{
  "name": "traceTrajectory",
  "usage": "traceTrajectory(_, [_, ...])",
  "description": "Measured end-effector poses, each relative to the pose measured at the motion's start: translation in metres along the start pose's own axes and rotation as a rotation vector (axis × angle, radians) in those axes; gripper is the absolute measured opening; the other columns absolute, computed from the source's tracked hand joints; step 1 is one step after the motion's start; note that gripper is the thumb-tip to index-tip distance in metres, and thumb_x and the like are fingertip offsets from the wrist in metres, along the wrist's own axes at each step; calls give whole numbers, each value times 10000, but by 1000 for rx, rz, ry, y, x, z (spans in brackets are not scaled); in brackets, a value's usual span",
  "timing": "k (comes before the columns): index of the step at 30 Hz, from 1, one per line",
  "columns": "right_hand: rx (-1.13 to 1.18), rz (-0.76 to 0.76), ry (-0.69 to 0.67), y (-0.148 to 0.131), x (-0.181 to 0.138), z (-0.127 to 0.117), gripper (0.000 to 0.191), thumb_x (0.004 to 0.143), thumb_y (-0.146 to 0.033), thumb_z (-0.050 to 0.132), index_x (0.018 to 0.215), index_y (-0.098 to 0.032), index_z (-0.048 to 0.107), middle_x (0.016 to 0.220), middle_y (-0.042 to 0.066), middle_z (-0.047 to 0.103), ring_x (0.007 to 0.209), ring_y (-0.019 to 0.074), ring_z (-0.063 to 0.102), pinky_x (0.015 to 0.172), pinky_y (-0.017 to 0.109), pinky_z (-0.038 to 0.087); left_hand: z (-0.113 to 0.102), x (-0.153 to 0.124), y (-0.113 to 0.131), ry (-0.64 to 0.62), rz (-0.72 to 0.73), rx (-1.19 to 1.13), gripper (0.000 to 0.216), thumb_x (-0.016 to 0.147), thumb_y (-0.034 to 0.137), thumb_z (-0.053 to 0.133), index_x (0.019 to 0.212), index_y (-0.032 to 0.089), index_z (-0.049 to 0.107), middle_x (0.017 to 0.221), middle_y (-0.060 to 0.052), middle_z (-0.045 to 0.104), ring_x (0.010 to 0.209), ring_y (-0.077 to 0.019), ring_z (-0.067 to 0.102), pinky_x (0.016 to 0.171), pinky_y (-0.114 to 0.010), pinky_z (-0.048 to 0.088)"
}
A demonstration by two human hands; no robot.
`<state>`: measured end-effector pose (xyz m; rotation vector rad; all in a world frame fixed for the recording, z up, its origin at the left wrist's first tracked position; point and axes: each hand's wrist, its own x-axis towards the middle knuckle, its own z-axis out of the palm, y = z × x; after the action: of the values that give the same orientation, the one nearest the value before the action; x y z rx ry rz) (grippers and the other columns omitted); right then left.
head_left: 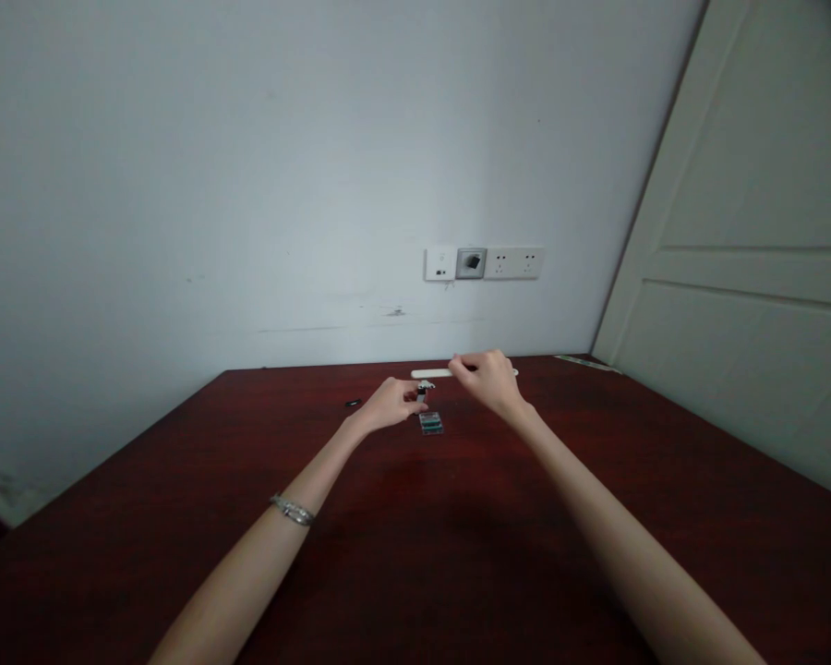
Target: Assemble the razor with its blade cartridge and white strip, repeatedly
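Both my arms stretch far out over a dark red-brown table point(457, 554). My left hand point(390, 404) is closed in a pinch on a small black and silver object point(423, 389) that I cannot name. My right hand point(488, 378) is closed too, its fingertips pinched just above a long white strip point(430, 373) lying near the table's far edge; whether it grips anything is unclear. A small clear case with green contents point(430, 423) lies on the table just below and between the hands. A silver bracelet point(292, 510) sits on my left forearm.
A tiny black item point(353, 403) lies left of my left hand. The white wall behind holds a row of sockets point(485, 263). A pale door point(754, 277) stands at the right, and a thin light strip point(585, 363) lies at the table's far right corner.
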<state>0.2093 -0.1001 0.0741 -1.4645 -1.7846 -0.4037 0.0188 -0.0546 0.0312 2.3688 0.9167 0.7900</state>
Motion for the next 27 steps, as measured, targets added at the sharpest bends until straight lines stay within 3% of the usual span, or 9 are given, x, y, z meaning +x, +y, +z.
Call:
traceTrajectory(13, [-82, 18, -46, 22, 2, 0, 400, 801, -358, 438, 551, -187, 699, 514, 79, 634, 517, 154, 563, 494, 260, 199, 3, 0, -15, 62, 5, 23, 129, 741, 245, 561, 719, 127, 608, 607, 21, 565, 536, -85, 497, 531, -187, 374])
traceTrajectory(19, [-29, -25, -8, 3, -4, 3, 447, 829, -367, 416, 513, -181, 671, 517, 71, 634, 473, 123, 517, 495, 258, 204, 3, 1, -9, 74, 12, 97, 128, 722, 244, 590, 668, 129, 598, 560, 26, 545, 526, -84, 472, 546, -195, 348])
traceTrajectory(27, [-6, -42, -13, 22, -4, 1, 439, 817, -339, 441, 444, -182, 610, 468, 51, 599, 432, 102, 461, 494, 253, 205, -4, -5, -5, 57, 17, 46, 117, 738, 233, 572, 686, 130, 588, 572, 31, 534, 513, -76, 459, 532, -188, 345])
